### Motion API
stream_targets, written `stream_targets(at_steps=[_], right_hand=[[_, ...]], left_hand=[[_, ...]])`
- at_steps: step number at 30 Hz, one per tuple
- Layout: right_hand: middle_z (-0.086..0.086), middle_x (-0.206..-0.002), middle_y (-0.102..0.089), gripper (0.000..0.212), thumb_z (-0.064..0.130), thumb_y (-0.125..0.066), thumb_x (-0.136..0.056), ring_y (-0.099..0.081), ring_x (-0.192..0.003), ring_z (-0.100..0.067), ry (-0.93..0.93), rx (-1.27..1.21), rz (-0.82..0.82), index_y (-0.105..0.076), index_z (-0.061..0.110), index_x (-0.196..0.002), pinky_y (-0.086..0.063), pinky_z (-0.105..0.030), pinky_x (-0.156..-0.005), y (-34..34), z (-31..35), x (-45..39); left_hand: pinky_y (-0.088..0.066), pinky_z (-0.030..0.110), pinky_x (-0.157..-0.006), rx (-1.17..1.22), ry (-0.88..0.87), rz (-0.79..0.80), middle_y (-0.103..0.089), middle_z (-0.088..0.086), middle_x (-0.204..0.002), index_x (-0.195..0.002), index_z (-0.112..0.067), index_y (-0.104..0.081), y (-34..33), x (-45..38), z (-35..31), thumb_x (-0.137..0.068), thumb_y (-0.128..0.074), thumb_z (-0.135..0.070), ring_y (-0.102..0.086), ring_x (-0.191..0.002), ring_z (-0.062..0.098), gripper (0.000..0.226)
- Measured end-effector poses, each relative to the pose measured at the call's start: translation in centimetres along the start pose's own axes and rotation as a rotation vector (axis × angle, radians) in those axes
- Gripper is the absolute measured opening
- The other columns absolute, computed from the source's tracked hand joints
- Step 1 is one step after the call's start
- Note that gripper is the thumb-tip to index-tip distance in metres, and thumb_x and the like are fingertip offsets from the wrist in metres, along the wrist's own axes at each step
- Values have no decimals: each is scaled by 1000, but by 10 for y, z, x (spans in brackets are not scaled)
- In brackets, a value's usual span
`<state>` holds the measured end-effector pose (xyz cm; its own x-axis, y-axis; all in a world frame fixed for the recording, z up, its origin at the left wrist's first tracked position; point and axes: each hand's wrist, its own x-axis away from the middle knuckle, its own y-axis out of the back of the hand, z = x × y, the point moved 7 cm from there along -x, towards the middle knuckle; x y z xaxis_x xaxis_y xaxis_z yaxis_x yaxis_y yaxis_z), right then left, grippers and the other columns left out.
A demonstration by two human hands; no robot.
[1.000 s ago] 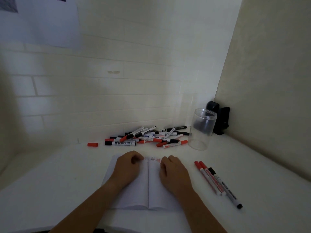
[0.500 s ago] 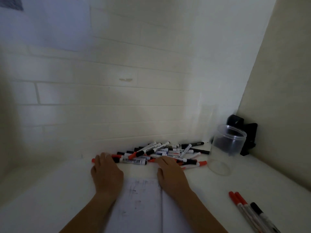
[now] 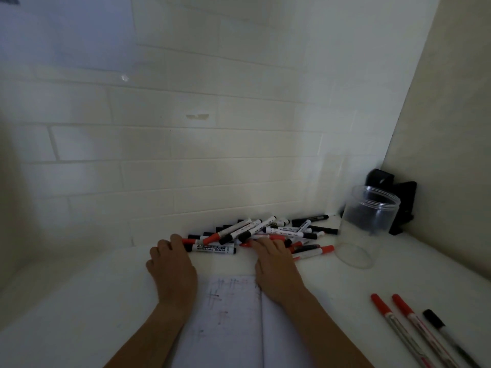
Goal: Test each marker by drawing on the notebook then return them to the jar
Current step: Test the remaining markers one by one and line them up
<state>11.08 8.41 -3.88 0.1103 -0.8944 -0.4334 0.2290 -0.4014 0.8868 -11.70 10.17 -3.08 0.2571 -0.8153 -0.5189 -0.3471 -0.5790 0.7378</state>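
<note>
The left hand [image 3: 171,264] lies at the left end of the marker pile [image 3: 265,233], fingers bent over the end of a red-capped marker [image 3: 212,237] — whether they truly pinch it I cannot tell. The right hand [image 3: 275,264] reaches into the middle of the pile with fingers laid across several barrels; its hold is likewise hidden. Below both wrists the open notebook [image 3: 231,314] carries faint red and black test strokes, so some testing looks done. The clear jar [image 3: 368,227] stands to the right of the pile and appears empty — nothing returned yet. Three markers [image 3: 414,330], two red-capped and one black-capped, lie apart on the table [image 3: 79,301] at the lower right. Most of the job seems left.
</note>
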Motion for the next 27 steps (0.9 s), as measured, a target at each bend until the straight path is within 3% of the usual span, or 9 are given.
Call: stream_targets(at_steps=[3, 5, 7, 11, 14, 19, 21, 24, 27], right_hand=[[3, -150, -44, 61, 31, -24, -93, -40, -132, -25, -22, 8, 25, -46, 22, -149, -37, -40, -103, 3, 2, 0], [4, -155, -38, 75, 42, -9, -86, -33, -139, -23, -57, 21, 70, -42, 22, -151, -31, -41, -109, 3, 0, 0], [2, -154, -40, 80, 44, -7, -83, -35, -139, -24, -84, 33, 78, -44, 20, -150, -31, -44, -109, 3, -1, 0], [-5, -127, -58, 47, 27, -45, -81, -53, -116, -30, -74, 96, -3, -66, 18, -122, -45, -45, -90, 4, -2, -2], [-2, -111, -62, 24, 15, -71, -76, -58, -109, -29, -75, 112, -85, -73, 22, -99, -48, -44, -88, 8, -3, -3], [11, -98, -67, 19, 19, -73, -87, -63, -98, -16, 61, 51, -243, -66, 31, -101, -27, -36, -104, 19, 10, -3], [12, -94, -68, 21, 18, -70, -91, -63, -93, -14, 72, 46, -263, -62, 30, -107, -29, -35, -106, 26, 14, -3], [5, -94, -68, 25, 17, -66, -94, -63, -87, -18, 52, -19, -273, -60, 22, -117, -46, -35, -88, 36, 19, 4], [0, -93, -63, 23, 12, -58, -98, -58, -82, -19, -11, -166, -267, -52, 19, -119, -47, -32, -66, 47, 14, 17]], left_hand=[[-30, 41, -63, -81, -33, -4, -53, 19, -80, -89, -3, -59, -2, 3, -4, -57, -63, 21, -50, -73, 36, 40], [-30, 42, -63, -68, -6, 10, -54, 20, -82, -91, -2, -60, -5, 3, -1, -64, -60, 18, -51, -75, 36, 34], [-32, 43, -64, -42, 9, 18, -54, 19, -86, -94, -4, -60, -8, 3, 2, -70, -59, 16, -51, -79, 37, 31], [-32, 41, -65, 54, -54, -36, -54, 16, -88, -96, -7, -61, -3, 0, -3, -71, -58, 18, -51, -79, 35, 35], [-33, 39, -69, 211, -118, -107, -57, 14, -98, -105, -11, -61, 9, -1, -14, -79, -59, 17, -52, -86, 34, 38], [-47, 41, -74, 514, -360, -128, -56, 4, -112, -114, -16, -57, 31, 9, -44, -96, -54, -7, -59, -89, 22, 20], [-50, 37, -76, 596, -445, -84, -53, -2, -112, -116, -17, -55, 33, 15, -52, -99, -50, -14, -57, -89, 15, 19], [-47, 24, -80, 654, -556, 31, -49, -8, -109, -115, -18, -55, 28, 27, -62, -98, -54, -5, -54, -93, 8, 21], [-45, 16, -81, 625, -636, 122, -50, -11, -110, -115, -20, -55, 19, 33, -64, -98, -56, -6, -53, -97, 4, 21]])
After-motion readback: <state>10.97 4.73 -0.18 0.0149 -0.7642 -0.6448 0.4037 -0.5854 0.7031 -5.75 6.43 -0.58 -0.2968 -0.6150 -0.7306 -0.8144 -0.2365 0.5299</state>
